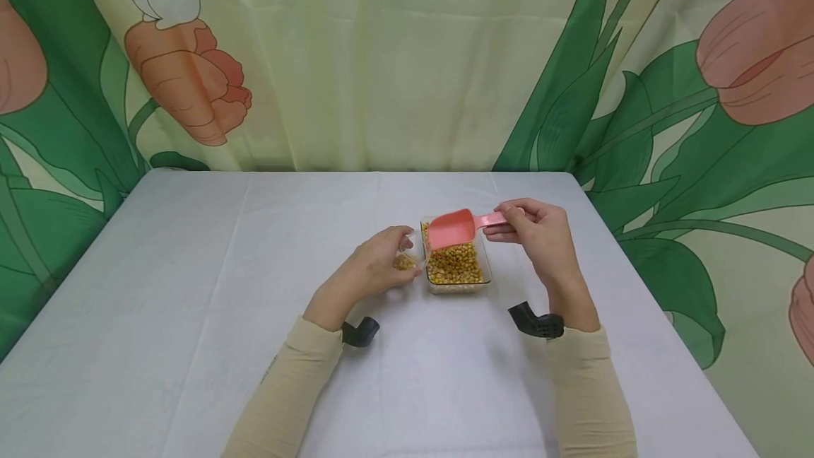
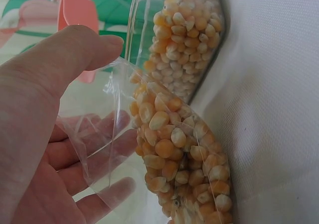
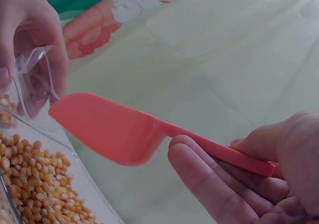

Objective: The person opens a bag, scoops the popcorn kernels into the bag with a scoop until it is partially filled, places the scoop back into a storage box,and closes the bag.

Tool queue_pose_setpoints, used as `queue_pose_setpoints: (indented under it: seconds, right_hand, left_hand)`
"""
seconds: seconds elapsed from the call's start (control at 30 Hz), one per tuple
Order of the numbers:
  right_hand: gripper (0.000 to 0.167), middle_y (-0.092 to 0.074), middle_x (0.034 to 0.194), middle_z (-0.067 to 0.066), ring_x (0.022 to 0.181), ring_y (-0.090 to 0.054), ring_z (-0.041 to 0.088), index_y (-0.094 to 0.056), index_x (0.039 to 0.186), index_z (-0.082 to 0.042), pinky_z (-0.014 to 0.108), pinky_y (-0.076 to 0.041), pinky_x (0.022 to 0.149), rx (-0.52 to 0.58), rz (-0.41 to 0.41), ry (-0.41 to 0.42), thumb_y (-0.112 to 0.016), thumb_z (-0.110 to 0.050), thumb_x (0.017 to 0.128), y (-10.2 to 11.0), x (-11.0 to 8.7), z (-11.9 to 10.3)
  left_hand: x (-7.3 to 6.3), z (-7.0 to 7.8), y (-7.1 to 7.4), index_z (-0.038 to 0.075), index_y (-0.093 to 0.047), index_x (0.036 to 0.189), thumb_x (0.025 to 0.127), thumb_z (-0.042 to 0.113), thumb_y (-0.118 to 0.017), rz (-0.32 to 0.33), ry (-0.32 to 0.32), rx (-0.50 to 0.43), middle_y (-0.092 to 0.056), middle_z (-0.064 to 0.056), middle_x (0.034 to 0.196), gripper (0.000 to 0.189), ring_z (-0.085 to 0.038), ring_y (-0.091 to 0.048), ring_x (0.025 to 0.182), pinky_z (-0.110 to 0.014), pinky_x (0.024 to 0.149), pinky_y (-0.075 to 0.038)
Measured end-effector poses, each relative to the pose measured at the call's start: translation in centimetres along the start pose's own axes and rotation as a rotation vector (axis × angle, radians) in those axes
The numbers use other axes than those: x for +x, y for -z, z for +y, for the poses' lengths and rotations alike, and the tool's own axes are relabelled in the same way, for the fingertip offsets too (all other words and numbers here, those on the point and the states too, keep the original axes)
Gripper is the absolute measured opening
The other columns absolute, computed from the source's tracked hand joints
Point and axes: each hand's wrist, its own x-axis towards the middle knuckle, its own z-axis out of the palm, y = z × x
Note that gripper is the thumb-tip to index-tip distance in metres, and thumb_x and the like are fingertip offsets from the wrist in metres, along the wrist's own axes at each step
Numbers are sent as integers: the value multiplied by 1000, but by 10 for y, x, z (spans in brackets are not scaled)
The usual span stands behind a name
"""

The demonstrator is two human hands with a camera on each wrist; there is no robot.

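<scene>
My left hand [image 1: 372,263] holds a clear plastic bag [image 2: 112,149] at its mouth, thumb on one side and fingers on the other. Corn kernels [image 2: 174,144] fill the lower part of the bag. Between thumb and fingers, my right hand [image 1: 540,235] grips a pink scoop [image 1: 451,229] by its handle. The scoop's tip is close to the bag's mouth, above a glass container [image 1: 459,289]; no kernels show in its bowl. More corn kernels [image 3: 37,176] lie in that container, which stands just right of the bag.
A white cloth covers the table [image 1: 191,302]. Behind it hangs a curtain [image 1: 381,76] printed with tulips, leaves and a rabbit on a carrot. Each wrist wears a black camera mount [image 1: 537,322].
</scene>
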Motion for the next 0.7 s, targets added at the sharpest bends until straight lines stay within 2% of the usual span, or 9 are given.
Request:
queue_pose_setpoints:
  seconds: [0.47, 0.57, 0.7]
  right_hand:
    - [36, -74, 88, 0, 75, -76, 13, -62, 115, 10, 29, -59, 72, -82, 77, -19, -59, -23, 100, 10, 0, 2]
    - [36, -74, 90, 5, 75, -76, 12, -63, 116, 8, 27, -59, 72, -134, 93, -35, -59, -24, 100, 11, 0, 3]
    - [37, -73, 98, 18, 74, -75, 9, -64, 117, 6, 24, -59, 72, -209, 110, -50, -57, -26, 101, 12, -1, 2]
  left_hand:
    - [0, 0, 0, 1, -46, 141, 84, 31, -78, 1, 12, 5, -68, -9, 119, 72, -23, -62, 114, -40, 99, -51]
    - [0, 0, -1, 1, -45, 141, 85, 31, -77, 1, 11, 7, -68, -8, 119, 71, -23, -62, 114, -40, 100, -51]
    - [0, -1, -1, 1, -45, 141, 85, 31, -77, 5, 5, 13, -68, -8, 119, 71, -23, -63, 114, -40, 99, -51]
